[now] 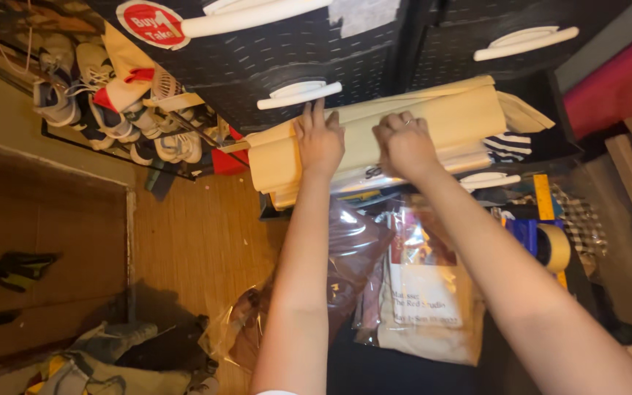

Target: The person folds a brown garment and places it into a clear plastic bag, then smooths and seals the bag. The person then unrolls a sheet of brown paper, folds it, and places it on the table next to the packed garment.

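Note:
Both my hands press on a folded cream-coloured cloth that lies in an open black drawer. My left hand lies flat on the cloth's left part, fingers stretched toward the drawer above. My right hand, with a ring on one finger, is curled with its fingers pushed down onto the cloth. A striped dark-and-white garment shows at the right end of the drawer, under the cream cloth.
Black plastic drawers with white handles stack above. Below the open drawer lie clear plastic bags, a white printed bag and a yellow tape roll. Several shoes sit at the upper left. Crumpled clothes lie on the wooden floor.

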